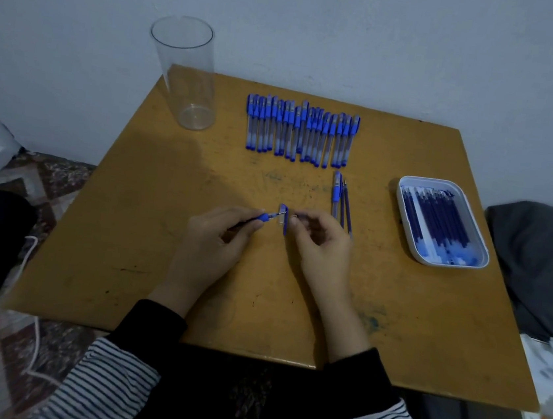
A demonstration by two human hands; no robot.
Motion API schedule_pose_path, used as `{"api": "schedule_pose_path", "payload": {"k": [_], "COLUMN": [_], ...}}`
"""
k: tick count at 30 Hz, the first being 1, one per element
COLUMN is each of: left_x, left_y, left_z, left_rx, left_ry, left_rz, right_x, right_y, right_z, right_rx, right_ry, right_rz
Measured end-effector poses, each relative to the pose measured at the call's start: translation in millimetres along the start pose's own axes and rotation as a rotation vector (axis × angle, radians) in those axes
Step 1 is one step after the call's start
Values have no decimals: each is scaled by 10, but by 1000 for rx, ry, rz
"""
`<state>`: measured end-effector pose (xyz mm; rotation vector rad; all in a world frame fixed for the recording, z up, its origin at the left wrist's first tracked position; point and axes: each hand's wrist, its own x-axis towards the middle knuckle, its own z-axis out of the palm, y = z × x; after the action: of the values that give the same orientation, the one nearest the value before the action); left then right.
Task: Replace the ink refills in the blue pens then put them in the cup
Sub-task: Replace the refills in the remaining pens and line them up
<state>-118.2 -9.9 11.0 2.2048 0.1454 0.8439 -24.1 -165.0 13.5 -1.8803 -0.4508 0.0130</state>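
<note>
The cup (184,71) stood at the far left corner of the table (162,230), and nothing was in it. To the right of the cup a row of pens (300,131) lay side by side, all with caps on; whether their refills were old or new could not be told.

Nearer to the person than the cup, and right of it, the left hand (216,240) pinched a pen part (264,216) by its blue grip section, with the metal tip pointing right. Just right of that tip a cap (283,218) lay on the table. The right hand (319,245) was beside the cap with curled fingers; the view was blurred there, so it was not clear whether they held something small or only touched the cap.

Further right of the cup lay a loose pen (336,193) and, beside it, loose refills (346,207). Farthest from the cup, a tray (408,190) held many dark refills (436,217).

The task seemed to be at its beginning. One pen was open in the hands, no pen was in the cup, and the whole row was probably waiting.
</note>
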Motion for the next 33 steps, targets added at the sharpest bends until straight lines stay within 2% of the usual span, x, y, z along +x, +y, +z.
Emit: {"api": "schedule_pose_path", "payload": {"k": [3,5,12,17,24,29,31,33], "left_x": [3,2,-1,-6,-14,-22,-21,-19], "left_y": [10,11,-12,-23,-39,-45,-42,-45], "left_z": [-6,-5,19,8,1,9,15,19], "left_rx": [-1,-3,-15,-4,6,-7,-14,-18], "left_ry": [2,0,28,19,7,14,8,11], "left_rz": [3,6,2,42,57,76,89,91], "right_x": [3,2,16,27,105,134,138,119], "right_y": [-60,-87,-127,-184,-232,-236,-220,-214], "right_z": [-66,-87,-70,-67,-92,-95,-96,-107], "right_rx": [309,417,437,287,-192,-299,-315,-225], "right_ry": [-41,-58,-122,-254,-330,-342,-339,-328], "right_rz": [82,100,70,-6,-156,-307,-305,-235]}}
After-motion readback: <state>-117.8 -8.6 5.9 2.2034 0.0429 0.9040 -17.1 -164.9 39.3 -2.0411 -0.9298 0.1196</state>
